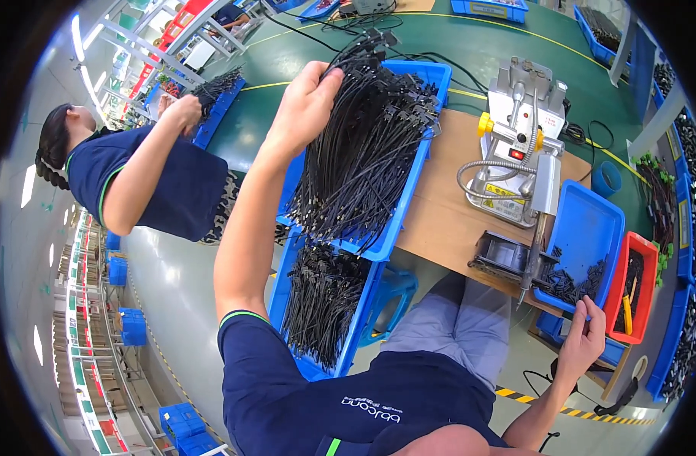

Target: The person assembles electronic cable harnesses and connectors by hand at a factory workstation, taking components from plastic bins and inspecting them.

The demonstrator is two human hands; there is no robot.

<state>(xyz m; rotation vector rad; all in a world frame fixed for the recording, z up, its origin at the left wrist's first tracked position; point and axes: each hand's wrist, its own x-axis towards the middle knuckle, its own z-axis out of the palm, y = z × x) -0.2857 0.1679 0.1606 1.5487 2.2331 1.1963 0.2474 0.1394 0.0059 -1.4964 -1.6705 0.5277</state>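
My left hand (306, 110) reaches to the upper left of a heap of thin black cables (348, 159). Its fingers are closed at the edge of the heap, around some of the cables. The heap lies in a blue bin (418, 186), the cable ends spread toward its right side. At the right, my right hand (580, 346) is at the near edge of a blue tray (583, 213) with small black parts (568, 285). Its thumb and fingertips are pinched together; anything between them is too small to make out.
A white bench machine (515, 144) with yellow knobs and a metal hose stands on brown board (447, 205). A small fan-like black box (501, 254) sits before it. A red tray (644, 266) holds a yellow-handled tool (627, 315). Below left, another blue bin (287, 266) holds cables. A co-worker (150, 167) works at left.
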